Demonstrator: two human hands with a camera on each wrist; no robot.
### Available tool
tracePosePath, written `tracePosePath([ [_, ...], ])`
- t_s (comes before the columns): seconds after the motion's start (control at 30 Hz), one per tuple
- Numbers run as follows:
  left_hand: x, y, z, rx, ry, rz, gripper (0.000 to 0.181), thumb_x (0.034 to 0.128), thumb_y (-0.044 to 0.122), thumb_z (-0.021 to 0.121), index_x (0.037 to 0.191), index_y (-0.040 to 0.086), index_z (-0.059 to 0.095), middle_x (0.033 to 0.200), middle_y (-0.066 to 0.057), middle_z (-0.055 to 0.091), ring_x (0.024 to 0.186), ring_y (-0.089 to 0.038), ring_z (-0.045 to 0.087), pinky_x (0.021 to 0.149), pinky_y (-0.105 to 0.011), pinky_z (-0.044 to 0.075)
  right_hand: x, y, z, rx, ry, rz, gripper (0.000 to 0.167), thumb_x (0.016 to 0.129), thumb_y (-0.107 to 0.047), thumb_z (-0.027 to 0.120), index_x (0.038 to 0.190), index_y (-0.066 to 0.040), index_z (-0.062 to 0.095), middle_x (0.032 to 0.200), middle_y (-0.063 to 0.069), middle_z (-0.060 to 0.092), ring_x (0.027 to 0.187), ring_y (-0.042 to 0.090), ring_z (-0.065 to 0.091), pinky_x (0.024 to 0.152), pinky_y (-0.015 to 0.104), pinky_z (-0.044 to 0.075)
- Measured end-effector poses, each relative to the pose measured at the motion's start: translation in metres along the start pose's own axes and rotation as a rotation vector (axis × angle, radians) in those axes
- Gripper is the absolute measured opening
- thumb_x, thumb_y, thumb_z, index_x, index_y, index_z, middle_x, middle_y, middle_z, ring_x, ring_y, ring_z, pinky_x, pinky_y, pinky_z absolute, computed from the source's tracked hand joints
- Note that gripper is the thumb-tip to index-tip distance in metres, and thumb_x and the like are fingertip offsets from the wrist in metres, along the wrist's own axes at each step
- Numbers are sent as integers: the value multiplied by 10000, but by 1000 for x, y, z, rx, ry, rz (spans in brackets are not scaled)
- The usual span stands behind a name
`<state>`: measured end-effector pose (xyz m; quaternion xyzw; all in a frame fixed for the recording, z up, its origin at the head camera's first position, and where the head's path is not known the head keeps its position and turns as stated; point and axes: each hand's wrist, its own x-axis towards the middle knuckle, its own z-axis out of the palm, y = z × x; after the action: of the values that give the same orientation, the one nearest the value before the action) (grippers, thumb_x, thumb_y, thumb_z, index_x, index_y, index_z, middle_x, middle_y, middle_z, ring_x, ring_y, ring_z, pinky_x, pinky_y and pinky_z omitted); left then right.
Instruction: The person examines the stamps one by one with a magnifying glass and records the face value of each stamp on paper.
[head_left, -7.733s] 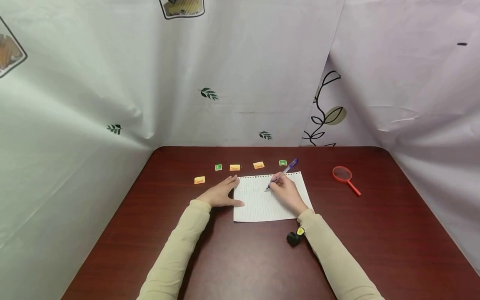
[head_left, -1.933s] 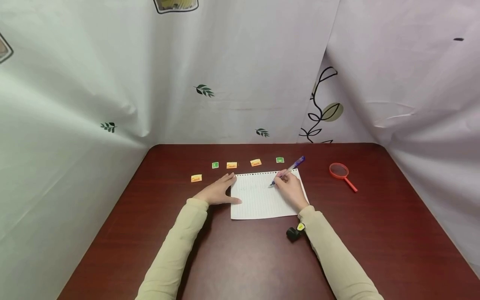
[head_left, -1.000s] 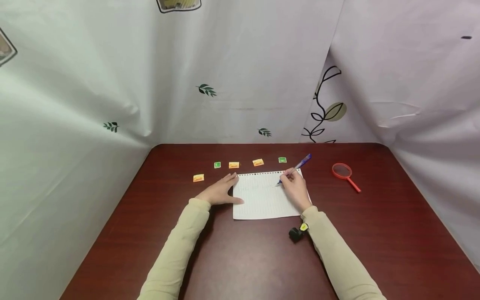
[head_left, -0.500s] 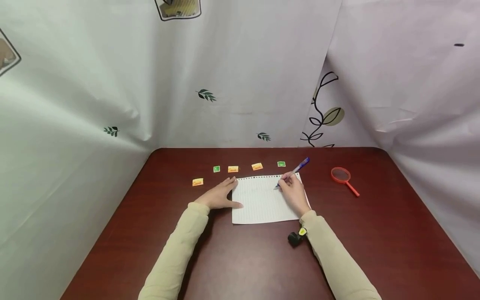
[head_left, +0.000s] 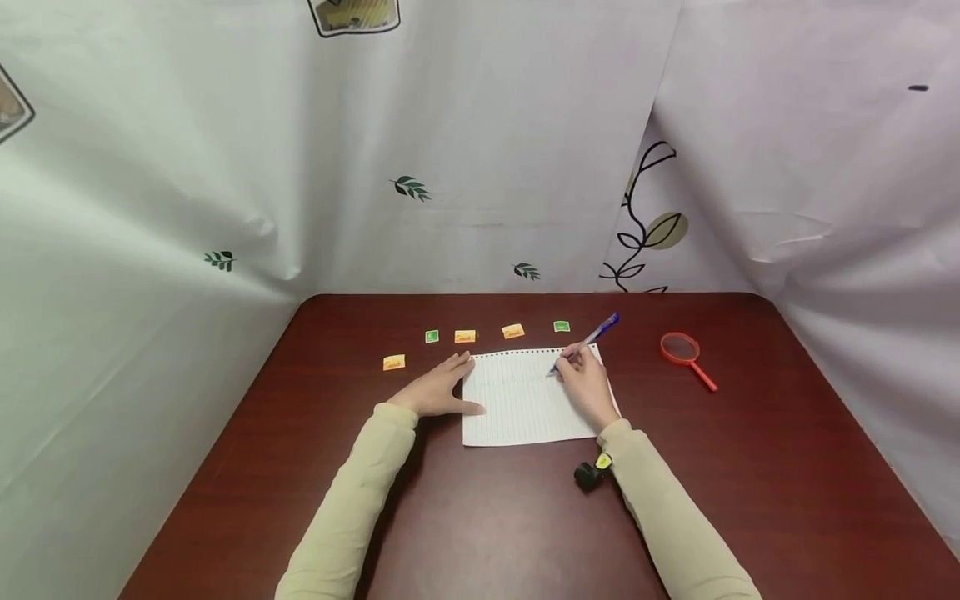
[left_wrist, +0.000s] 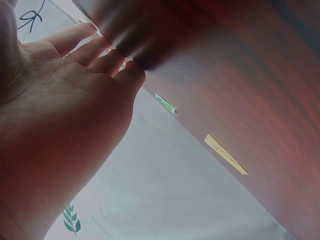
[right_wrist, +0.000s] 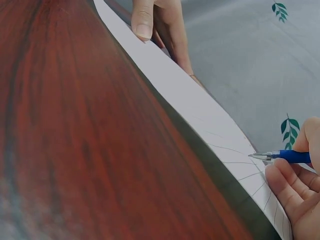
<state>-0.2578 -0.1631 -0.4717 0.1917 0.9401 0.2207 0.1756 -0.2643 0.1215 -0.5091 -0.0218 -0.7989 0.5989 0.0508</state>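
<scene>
A lined sheet of paper with punched holes along its far edge lies on the dark red table. My right hand pinches a blue pen, its tip at the upper part of the sheet; faint marks run to the left of it. In the right wrist view the metal tip of the pen is at the paper. My left hand rests at the sheet's left edge, thumb on the paper and fingers extended. The left wrist view shows the palm side of that hand.
Behind the sheet lie small green cards and orange cards. Another orange card is left of my left hand. A red magnifying glass lies to the right. Pale patterned cloth stands behind the table.
Since the oldest frame the right hand and pen have shifted a little rightward along the sheet, slightly back left since one second ago. The left hand stays at the sheet's left edge.
</scene>
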Motion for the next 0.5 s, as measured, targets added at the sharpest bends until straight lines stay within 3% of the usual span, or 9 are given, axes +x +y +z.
tracePosePath([
  [0.5, 1, 3, 0, -11, -5, 0, 1022, 831, 510, 790, 1597, 74, 273, 1680, -80, 157, 1548, -263, 94, 1199, -479, 240, 1, 1, -1, 82, 31, 18, 146, 1016, -162, 558, 1069, -31, 526, 979, 162, 686, 727, 128, 628, 663, 211, 522],
])
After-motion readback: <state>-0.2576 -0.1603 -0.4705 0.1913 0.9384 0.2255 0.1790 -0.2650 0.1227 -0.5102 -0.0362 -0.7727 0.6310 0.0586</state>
